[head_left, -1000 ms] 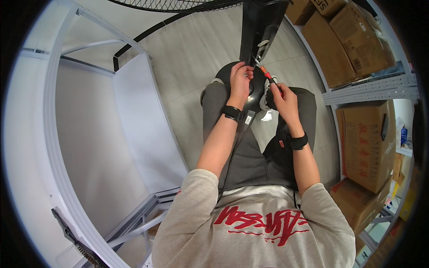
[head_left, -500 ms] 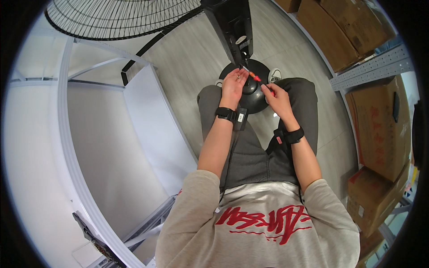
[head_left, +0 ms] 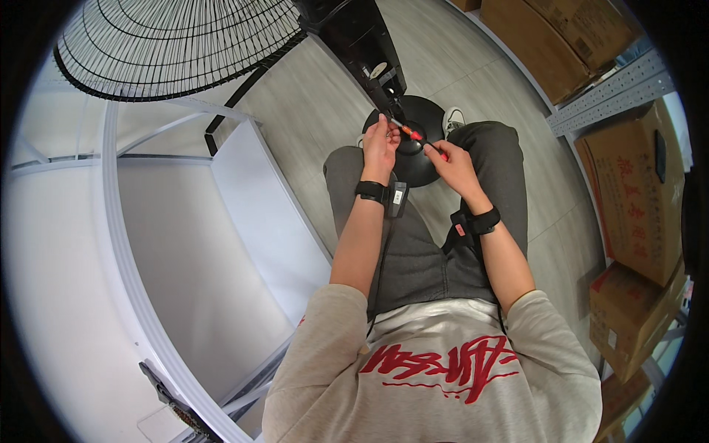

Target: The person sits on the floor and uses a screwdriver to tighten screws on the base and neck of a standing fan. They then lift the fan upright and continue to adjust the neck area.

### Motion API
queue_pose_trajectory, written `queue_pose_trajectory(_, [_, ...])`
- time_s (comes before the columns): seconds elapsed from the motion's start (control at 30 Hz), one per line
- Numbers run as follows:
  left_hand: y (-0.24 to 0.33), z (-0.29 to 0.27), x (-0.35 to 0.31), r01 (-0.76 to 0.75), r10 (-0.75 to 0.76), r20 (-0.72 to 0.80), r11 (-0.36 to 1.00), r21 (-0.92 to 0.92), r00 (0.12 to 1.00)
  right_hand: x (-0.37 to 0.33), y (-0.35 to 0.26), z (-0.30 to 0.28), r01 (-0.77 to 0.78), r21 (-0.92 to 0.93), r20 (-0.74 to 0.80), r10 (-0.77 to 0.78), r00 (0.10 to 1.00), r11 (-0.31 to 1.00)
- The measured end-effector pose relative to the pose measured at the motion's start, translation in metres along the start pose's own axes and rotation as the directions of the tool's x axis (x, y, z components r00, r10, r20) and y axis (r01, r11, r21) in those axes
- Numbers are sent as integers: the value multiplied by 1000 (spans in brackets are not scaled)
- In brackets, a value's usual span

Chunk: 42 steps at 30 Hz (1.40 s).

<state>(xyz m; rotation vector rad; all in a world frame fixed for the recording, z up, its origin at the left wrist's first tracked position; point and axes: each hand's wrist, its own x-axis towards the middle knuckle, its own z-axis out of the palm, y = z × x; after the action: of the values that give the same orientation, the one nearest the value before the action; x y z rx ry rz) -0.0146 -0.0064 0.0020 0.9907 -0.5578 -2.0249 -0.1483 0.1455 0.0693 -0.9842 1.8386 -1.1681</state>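
Observation:
A red-and-black screwdriver (head_left: 415,135) slants from my right hand up to the lower end of a black fan column (head_left: 362,52). My right hand (head_left: 456,167) is closed around its handle. Beside the screwdriver's front part is my left hand (head_left: 380,150), its fingers curled and drawn together close to the column's lower end. What they pinch, if anything, is too small to make out. Below both hands, between my feet, sits the round black fan base (head_left: 417,166). The screwdriver's tip meets the column, but the exact contact spot is hidden.
A black wire fan guard (head_left: 185,44) fills the upper left. White metal framing with a white panel (head_left: 258,184) stands at my left. On the right, a shelf rail (head_left: 613,92) and cardboard boxes (head_left: 635,192) line the side. A small black box (head_left: 399,198) hangs by my left wrist.
The fan column and guard appear shifted left and lower in view. My left hand's fingers have curled in from a more spread pose. My right hand keeps hold of the screwdriver.

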Motion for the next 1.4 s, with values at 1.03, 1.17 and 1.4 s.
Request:
queue_pose_trajectory(1.03, [8, 13, -10, -6, 35, 200, 989, -147, 979, -2, 4, -9, 45, -46, -62, -48, 997, 998])
queue_pose_trajectory(1.17, [9, 17, -12, -8, 30, 179, 992, -125, 983, -4, -3, -11, 55, -79, -86, -61, 994, 995])
queue_pose_trajectory(1.4, [11, 17, -13, 27, -7, 173, 994, -111, 985, -9, -13, -15, 71, -162, -100, -88, 991, 984])
